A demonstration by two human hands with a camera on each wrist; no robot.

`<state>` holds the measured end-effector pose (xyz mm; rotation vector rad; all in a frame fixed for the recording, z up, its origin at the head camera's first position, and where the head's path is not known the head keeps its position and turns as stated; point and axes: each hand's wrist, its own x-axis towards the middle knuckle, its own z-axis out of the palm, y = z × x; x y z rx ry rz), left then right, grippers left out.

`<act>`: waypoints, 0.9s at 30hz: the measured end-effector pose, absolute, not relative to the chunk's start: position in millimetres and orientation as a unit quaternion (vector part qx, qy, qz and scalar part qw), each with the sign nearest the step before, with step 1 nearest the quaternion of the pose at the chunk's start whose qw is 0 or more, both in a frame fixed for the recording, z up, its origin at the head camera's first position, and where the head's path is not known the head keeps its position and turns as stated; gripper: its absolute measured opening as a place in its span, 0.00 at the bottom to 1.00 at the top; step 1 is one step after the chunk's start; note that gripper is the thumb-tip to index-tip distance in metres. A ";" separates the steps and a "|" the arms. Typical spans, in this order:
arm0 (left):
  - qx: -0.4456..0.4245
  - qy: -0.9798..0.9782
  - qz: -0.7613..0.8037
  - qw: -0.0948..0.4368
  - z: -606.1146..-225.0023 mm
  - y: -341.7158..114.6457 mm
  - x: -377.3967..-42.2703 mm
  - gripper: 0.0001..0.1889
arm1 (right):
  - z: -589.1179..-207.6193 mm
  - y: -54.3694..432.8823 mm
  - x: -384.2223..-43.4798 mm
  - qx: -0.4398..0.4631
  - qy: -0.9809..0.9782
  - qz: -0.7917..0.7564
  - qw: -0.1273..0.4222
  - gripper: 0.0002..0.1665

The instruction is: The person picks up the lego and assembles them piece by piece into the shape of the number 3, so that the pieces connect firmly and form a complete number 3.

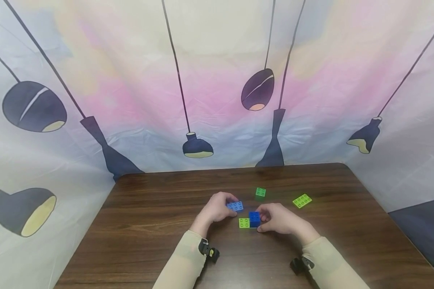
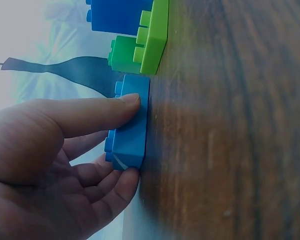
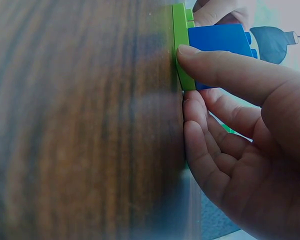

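Note:
Between thumb and fingers, my left hand (image 1: 217, 208) grips a light blue brick (image 1: 235, 206). In the left wrist view its thumb presses the long side of this brick, which is down at the table top, studs up. Just to the right, my right hand (image 1: 279, 218) pinches a lime green flat brick (image 1: 244, 223) with a dark blue brick (image 1: 254, 219) seated on its right half. The right wrist view shows the thumb along the side of the dark blue brick (image 3: 220, 37), its tip over the lime flat brick (image 3: 180, 30); the fingers curl at the near end.
Behind the hands a small green brick (image 1: 260, 192) stands on the brown wooden table (image 1: 148, 208). Another lime flat brick (image 1: 302, 200) lies farther right. A fabric backdrop (image 1: 217, 100) printed with lamps hangs around the table's back and sides.

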<state>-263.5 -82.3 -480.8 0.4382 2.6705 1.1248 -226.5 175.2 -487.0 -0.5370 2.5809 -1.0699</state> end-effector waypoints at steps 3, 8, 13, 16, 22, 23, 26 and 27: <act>0.152 0.905 0.382 0.106 -480.8 -82.7 -263.5 0.16 | -486.2 175.2 -225.8 -0.194 0.897 -0.371 0.143 0.24; 0.157 0.903 0.385 0.110 -480.7 -84.3 -264.4 0.16 | -485.1 175.1 -224.8 -0.199 0.897 -0.370 0.140 0.24; 0.155 0.903 0.386 0.113 -480.0 -86.2 -264.6 0.16 | -485.7 174.7 -224.8 -0.197 0.897 -0.370 0.140 0.24; 0.150 0.903 0.385 0.116 -478.8 -87.1 -263.7 0.16 | -485.8 174.4 -225.0 -0.200 0.896 -0.371 0.141 0.24; 0.152 0.904 0.383 0.113 -476.3 -87.5 -263.3 0.17 | -485.2 174.5 -225.8 -0.198 0.898 -0.366 0.139 0.24; 0.153 0.904 0.382 0.113 -476.3 -87.6 -263.6 0.16 | -485.0 174.4 -225.7 -0.198 0.899 -0.366 0.139 0.24; 0.156 0.904 0.381 0.113 -475.5 -87.8 -263.2 0.16 | -484.6 174.4 -224.7 -0.196 0.899 -0.367 0.139 0.24; 0.158 0.904 0.381 0.112 -475.5 -87.8 -263.3 0.16 | -484.8 174.4 -224.5 -0.195 0.899 -0.368 0.139 0.24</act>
